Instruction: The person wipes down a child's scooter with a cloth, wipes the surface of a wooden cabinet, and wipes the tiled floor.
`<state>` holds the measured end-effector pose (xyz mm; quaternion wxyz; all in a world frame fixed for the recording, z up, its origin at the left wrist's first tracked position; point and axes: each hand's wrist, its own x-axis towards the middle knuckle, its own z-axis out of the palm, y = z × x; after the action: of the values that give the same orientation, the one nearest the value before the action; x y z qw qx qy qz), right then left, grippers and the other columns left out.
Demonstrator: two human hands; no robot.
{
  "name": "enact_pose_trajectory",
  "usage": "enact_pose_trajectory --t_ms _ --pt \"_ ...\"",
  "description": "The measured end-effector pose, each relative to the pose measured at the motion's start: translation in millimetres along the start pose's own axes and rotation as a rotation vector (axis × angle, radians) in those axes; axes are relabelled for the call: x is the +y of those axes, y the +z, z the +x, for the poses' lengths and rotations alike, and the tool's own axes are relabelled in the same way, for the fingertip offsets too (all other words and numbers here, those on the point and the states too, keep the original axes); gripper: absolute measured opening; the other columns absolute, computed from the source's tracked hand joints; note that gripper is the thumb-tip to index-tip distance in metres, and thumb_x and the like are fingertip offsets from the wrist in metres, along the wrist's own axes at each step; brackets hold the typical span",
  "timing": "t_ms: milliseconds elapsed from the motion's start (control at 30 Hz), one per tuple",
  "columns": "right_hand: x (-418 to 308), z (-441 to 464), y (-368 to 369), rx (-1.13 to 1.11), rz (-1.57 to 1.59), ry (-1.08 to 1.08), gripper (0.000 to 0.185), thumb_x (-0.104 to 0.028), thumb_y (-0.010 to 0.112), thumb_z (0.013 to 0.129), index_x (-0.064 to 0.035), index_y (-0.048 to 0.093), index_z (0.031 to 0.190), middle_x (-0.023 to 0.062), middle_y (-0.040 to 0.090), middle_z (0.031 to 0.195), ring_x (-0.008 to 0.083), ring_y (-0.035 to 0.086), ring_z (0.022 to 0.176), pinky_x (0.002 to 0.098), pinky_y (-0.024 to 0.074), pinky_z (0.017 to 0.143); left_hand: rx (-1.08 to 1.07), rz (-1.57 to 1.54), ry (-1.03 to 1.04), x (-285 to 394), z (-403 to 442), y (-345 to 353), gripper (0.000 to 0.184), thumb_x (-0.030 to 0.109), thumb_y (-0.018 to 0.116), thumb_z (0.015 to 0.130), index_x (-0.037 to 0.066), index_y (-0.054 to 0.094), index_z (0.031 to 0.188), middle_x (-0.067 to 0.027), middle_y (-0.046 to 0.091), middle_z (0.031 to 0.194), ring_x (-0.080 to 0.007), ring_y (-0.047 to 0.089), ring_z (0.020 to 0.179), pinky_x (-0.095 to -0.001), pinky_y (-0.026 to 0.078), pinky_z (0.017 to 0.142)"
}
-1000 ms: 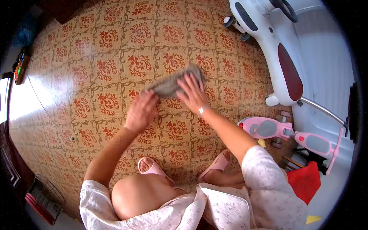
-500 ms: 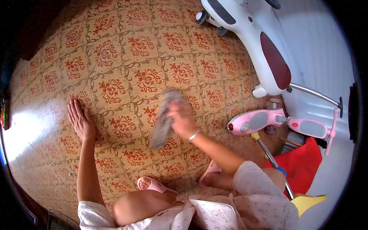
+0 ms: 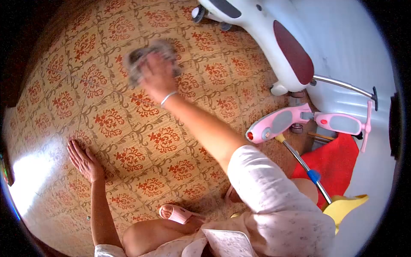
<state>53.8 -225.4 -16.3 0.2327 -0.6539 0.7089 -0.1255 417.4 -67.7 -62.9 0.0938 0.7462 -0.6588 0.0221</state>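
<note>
A greyish-brown cloth [image 3: 136,64], blurred by motion, lies on the patterned floor [image 3: 164,139] under my right hand [image 3: 158,73]. That hand presses on it from above with the fingers bent over it, the arm stretched forward and a bracelet at the wrist. My left hand [image 3: 86,162] rests flat on the floor at the left, fingers extended, with nothing in it.
At the right stand a white ride-on toy [image 3: 257,38] and a pink scooter [image 3: 282,122]. Near them are a red cloth [image 3: 332,165] and a metal pole [image 3: 299,160] with a yellow end [image 3: 346,206]. A pink slipper [image 3: 180,215] is below.
My right hand has moved the cloth forward and to the left. My left hand let go of the cloth, shifted left and now lies flat on the floor. The view has shifted too.
</note>
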Motion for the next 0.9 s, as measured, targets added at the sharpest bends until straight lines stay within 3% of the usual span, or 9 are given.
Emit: enact_pose_trajectory --t_ms 167,300,333,400,500,533,567,600,900 --pt "-72 -98 40 -0.257 -0.145 -0.575 0.058 -0.026 0.06 0.088 -0.0216 0.039 0.143 0.0081 0.025 0.155 0.027 0.017 0.145 0.048 0.0117 0.119 0.005 -0.046 0.006 1 1 -1 0.058 0.041 0.029 0.102 0.01 0.022 0.151 -0.008 0.021 0.157 -0.0261 0.018 0.145 -0.0417 0.014 0.118" --pt "-13 -180 22 -0.346 -0.327 -0.623 0.057 -0.021 0.068 0.083 -0.0334 0.049 0.135 0.0039 0.029 0.154 0.0221 0.022 0.144 0.045 0.0111 0.12 -0.033 -0.048 -0.017 4 2 -8 0.059 0.041 0.03 0.102 0.01 0.021 0.151 -0.0085 0.02 0.157 -0.0271 0.017 0.145 -0.0421 0.014 0.117" --pt "12 -187 15 -0.211 -0.315 -0.579 0.044 -0.021 0.064 0.085 -0.029 0.056 0.128 0.0045 0.044 0.144 0.0227 0.034 0.138 0.0438 0.0232 0.118 -0.028 -0.046 -0.01 4 1 -9 0.058 0.041 0.029 0.102 0.011 0.021 0.151 -0.0079 0.019 0.158 -0.0264 0.016 0.145 -0.0417 0.013 0.118" --pt "32 -186 -29 -0.296 0.216 0.162 0.024 -0.018 0.054 0.093 -0.0181 0.061 0.117 0.0093 0.058 0.12 0.0239 0.054 0.113 0.036 0.0457 0.102 -0.024 -0.055 -0.002 4 0 -8 0.058 0.04 0.029 0.102 0.011 0.021 0.151 -0.0074 0.019 0.158 -0.0258 0.016 0.145 -0.0413 0.013 0.118" --pt "122 -184 -49 0.144 0.006 0.192 0.026 0.005 0.051 0.089 -0.0126 0.062 0.105 0.0141 0.061 0.115 0.0271 0.06 0.101 0.0385 0.0522 0.09 0.012 -0.055 0.005 0 1 -7 0.058 0.04 0.028 0.102 0.011 0.019 0.152 -0.006 0.017 0.158 -0.0242 0.015 0.146 -0.0401 0.012 0.119" --pt "118 -185 -55 0.23 -0.077 0.055 0.025 0.002 0.05 0.089 -0.0124 0.061 0.106 0.0172 0.062 0.11 0.032 0.061 0.1 0.0405 0.0513 0.087 0.009 -0.022 -0.01 -1 1 -5 0.058 0.04 0.028 0.102 0.012 0.019 0.152 -0.0056 0.017 0.158 -0.0236 0.014 0.146 -0.0397 0.011 0.119" --pt "147 -163 -78 0.237 0.076 0.535 0.022 -0.005 0.051 0.087 -0.009 0.059 0.108 0.0224 0.062 0.104 0.0377 0.059 0.101 0.043 0.048 0.085 0.01 -0.017 -0.008 2 2 -8 0.058 0.039 0.028 0.102 0.012 0.018 0.152 -0.0052 0.016 0.159 -0.0231 0.014 0.146 -0.0393 0.011 0.119" --pt "173 -160 -87 0.38 0.043 0.518 0.027 -0.01 0.051 0.085 -0.0054 0.057 0.111 0.026 0.061 0.102 0.0413 0.059 0.099 0.0454 0.0453 0.083 0.024 -0.013 0.003 0 1 -8 0.057 0.039 0.027 0.102 0.012 0.017 0.152 -0.0052 0.016 0.159 -0.0232 0.014 0.146 -0.0398 0.012 0.119" --pt "202 -129 -168 0.973 0.298 0.976 0.044 -0.003 0.053 0.08 -0.002 0.053 0.124 0.0234 0.06 0.116 0.0403 0.058 0.103 0.0438 0.0457 0.089 -0.003 -0.031 -0.029 4 2 -8 0.058 0.043 0.025 0.102 0.014 0.019 0.152 -0.0065 0.017 0.158 -0.0246 0.015 0.146 -0.0404 0.01 0.119"
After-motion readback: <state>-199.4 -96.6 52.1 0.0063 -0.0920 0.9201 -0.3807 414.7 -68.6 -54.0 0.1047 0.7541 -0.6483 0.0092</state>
